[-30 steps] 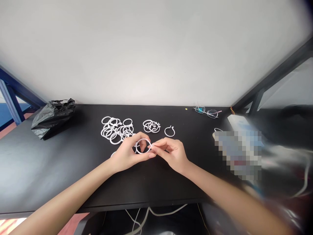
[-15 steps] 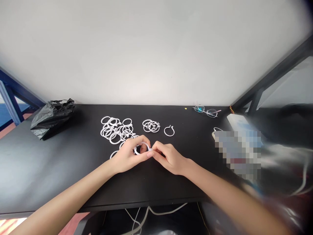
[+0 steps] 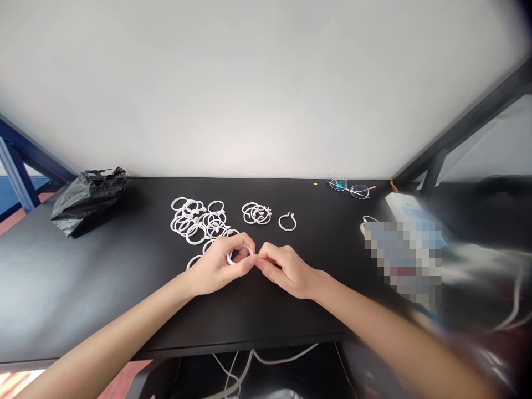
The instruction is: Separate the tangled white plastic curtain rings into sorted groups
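Note:
Between thumb and fingers of my left hand [image 3: 216, 269] is a white plastic ring [image 3: 229, 259], held just above the table. My right hand [image 3: 291, 272] is closed in a pinch at the ring's right end, its fingertips meeting those of my left. The fingers hide that end of the ring, so its clasp does not show. Beyond my left hand lies a loose pile of similar white rings [image 3: 195, 243], partly covered by that hand. A small cluster of rings [image 3: 261, 223] lies farther right, and beside it a single ring [image 3: 287, 229] with its ends apart.
The black table [image 3: 137, 266] meets a pale wall. A crumpled black plastic bag [image 3: 91, 194] sits at the left, and eyeglasses [image 3: 359, 192] lie at the back right. A white box [image 3: 409, 213] and blurred items stand at the right. White cables [image 3: 286, 363] hang below the table edge.
My left fingers have closed in more over the ring's right end, covering the clasp that showed before. My right fingertips have shifted slightly left. The rings on the table stay as they were.

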`<state>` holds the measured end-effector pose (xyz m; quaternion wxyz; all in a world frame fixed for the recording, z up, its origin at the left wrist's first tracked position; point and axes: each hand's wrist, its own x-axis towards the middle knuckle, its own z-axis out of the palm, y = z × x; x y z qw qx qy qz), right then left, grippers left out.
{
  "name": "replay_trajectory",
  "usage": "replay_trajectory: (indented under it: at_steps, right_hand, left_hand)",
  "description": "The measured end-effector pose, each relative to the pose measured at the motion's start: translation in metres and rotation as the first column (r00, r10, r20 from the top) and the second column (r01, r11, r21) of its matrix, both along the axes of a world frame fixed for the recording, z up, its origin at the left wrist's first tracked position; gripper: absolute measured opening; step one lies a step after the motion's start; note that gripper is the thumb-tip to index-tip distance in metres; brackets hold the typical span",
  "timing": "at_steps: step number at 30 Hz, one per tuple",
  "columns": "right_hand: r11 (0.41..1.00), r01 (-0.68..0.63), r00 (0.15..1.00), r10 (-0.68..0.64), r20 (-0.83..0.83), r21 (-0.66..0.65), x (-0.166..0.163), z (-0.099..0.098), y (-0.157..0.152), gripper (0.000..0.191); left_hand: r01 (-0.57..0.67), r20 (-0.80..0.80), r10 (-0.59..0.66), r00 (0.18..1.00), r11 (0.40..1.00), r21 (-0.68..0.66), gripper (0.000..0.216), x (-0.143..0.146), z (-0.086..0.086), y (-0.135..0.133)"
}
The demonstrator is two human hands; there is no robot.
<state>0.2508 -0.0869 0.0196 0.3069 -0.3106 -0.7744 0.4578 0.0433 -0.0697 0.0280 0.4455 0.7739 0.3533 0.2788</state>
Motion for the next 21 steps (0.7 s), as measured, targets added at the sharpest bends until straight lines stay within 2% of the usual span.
replay_trajectory:
  at_steps: [7, 9, 11, 13, 16, 17, 19, 21]
  right_hand:
    - [0.999, 0.048, 0.999, -0.049, 0.015, 0.017, -0.001, -0.001, 0.002, 0.03]
    - [0.996, 0.072, 0.997, -0.073, 0.018, 0.048, 0.0, -0.001, 0.004, 0.03]
    - [0.986, 0.135, 0.99, -0.138, 0.022, 0.095, 0.002, -0.001, 0.007, 0.03]
    - [0.951, 0.262, 0.962, -0.27, 0.029, 0.163, 0.007, 0.001, 0.013, 0.03]
    - [0.837, 0.452, 0.867, -0.494, 0.07, 0.309, 0.018, 0.003, 0.024, 0.022]
    - [0.804, 0.47, 0.833, -0.54, 0.117, 0.363, 0.022, 0.003, 0.028, 0.015]
    - [0.78, 0.455, 0.776, -0.584, 0.237, 0.43, 0.03, 0.003, 0.035, 0.003]
    - [0.781, 0.436, 0.715, -0.602, 0.354, 0.447, 0.034, 0.001, 0.039, 0.01]
  left_hand:
    - [-0.002, -0.042, 0.004, 0.999, 0.999, 0.054, 0.023, 0.0, 0.003, 0.001]
    - [0.001, -0.083, 0.009, 0.997, 0.993, 0.118, 0.023, -0.002, 0.006, 0.004]
    - [-0.001, -0.14, 0.035, 0.989, 0.972, 0.237, 0.023, -0.005, 0.007, 0.007]
    - [-0.013, -0.196, 0.097, 0.976, 0.921, 0.39, 0.025, -0.009, 0.006, 0.013]
    - [-0.027, -0.26, 0.207, 0.943, 0.829, 0.559, 0.028, -0.015, -0.001, 0.022]
    - [-0.03, -0.28, 0.237, 0.93, 0.809, 0.587, 0.029, -0.017, -0.004, 0.025]
    - [-0.028, -0.317, 0.281, 0.906, 0.786, 0.618, 0.029, -0.02, -0.01, 0.029]
    - [-0.008, -0.352, 0.299, 0.887, 0.772, 0.635, 0.028, -0.021, -0.014, 0.032]
